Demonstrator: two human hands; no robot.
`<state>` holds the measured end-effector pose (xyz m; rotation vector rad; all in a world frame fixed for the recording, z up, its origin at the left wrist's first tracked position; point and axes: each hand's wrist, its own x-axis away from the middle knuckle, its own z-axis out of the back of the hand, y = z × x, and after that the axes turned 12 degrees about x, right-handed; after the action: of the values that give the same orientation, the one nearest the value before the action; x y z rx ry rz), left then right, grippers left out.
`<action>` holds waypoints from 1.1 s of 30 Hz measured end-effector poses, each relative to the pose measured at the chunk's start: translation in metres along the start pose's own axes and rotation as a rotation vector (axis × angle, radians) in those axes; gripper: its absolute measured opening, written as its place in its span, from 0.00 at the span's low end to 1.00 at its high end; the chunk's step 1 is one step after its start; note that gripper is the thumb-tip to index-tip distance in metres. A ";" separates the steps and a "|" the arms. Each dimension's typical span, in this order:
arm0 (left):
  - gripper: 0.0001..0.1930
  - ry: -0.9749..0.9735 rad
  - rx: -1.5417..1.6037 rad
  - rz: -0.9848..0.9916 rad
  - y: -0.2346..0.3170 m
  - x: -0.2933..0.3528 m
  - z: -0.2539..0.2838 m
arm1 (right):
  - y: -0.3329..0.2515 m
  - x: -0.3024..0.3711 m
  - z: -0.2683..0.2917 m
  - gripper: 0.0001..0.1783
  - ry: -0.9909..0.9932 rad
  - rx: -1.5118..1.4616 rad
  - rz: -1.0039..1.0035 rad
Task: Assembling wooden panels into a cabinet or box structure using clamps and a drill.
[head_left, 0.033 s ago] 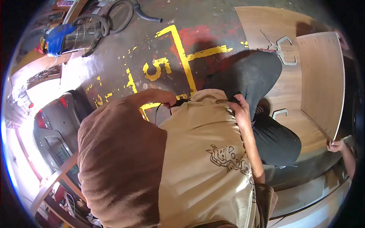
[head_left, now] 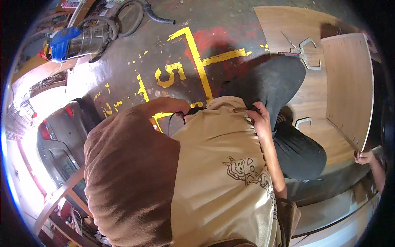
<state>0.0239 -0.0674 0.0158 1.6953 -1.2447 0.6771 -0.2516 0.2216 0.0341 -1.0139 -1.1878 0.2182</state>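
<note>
My left hand (head_left: 184,109) is at the bottom edge of my beige and brown shirt (head_left: 214,144), closed round a dark object that I can see only in part. A thin black cord (head_left: 169,123) hangs in a loop beside it. On the other side of the shirt, my right hand (head_left: 260,116) has its fingers bent at the hem, closed on the cloth by my dark trousers (head_left: 273,82). What lies under the hem between the hands is hidden.
To the right, a wooden board (head_left: 284,24) bears white U-shaped pieces (head_left: 312,64) and a red-handled tool (head_left: 289,54). Another person's hand (head_left: 364,157) holds an upright wooden panel (head_left: 347,86). A blue-topped vacuum cleaner (head_left: 66,43), its hose, and a grey car (head_left: 61,140) stand left.
</note>
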 end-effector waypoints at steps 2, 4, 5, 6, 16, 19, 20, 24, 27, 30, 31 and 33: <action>0.08 -0.030 0.331 -0.092 0.004 0.009 -0.007 | -0.003 0.002 0.000 0.09 0.037 0.023 -0.007; 0.07 0.039 0.435 -0.054 0.010 0.015 -0.020 | -0.003 0.004 0.000 0.10 0.030 0.127 0.107; 0.07 0.104 0.586 -0.069 0.001 0.012 -0.022 | -0.003 0.003 0.000 0.10 0.030 0.121 0.106; 0.07 0.169 0.737 -0.085 -0.007 0.009 -0.022 | -0.005 0.003 0.000 0.11 -0.005 0.224 0.132; 0.05 0.002 0.240 -0.301 -0.045 0.008 0.009 | 0.005 0.001 -0.006 0.12 -0.068 0.116 0.158; 0.06 0.206 0.288 -0.168 -0.031 -0.004 -0.002 | 0.004 0.002 -0.005 0.13 -0.047 0.135 0.165; 0.11 0.274 -0.076 -0.071 -0.022 -0.005 -0.006 | 0.005 0.002 -0.005 0.13 -0.045 0.132 0.164; 0.24 0.400 -0.503 0.197 0.036 0.021 -0.040 | 0.007 0.001 -0.006 0.13 -0.045 0.124 0.140; 0.19 0.432 -0.755 0.107 0.011 0.015 -0.043 | 0.006 0.000 -0.006 0.13 -0.044 0.139 0.145; 0.16 0.182 -0.988 0.300 -0.002 -0.002 -0.032 | 0.014 -0.003 -0.007 0.13 -0.044 0.137 0.121; 0.16 0.176 -1.001 0.298 0.011 -0.004 -0.033 | 0.017 -0.003 -0.005 0.14 -0.040 0.125 0.095; 0.15 0.265 -0.989 0.399 0.040 0.003 -0.044 | 0.013 -0.001 -0.007 0.14 -0.037 0.049 0.094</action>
<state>-0.0088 -0.0333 0.0514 0.5395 -1.3968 0.3728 -0.2417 0.2243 0.0237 -1.0278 -1.1636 0.3401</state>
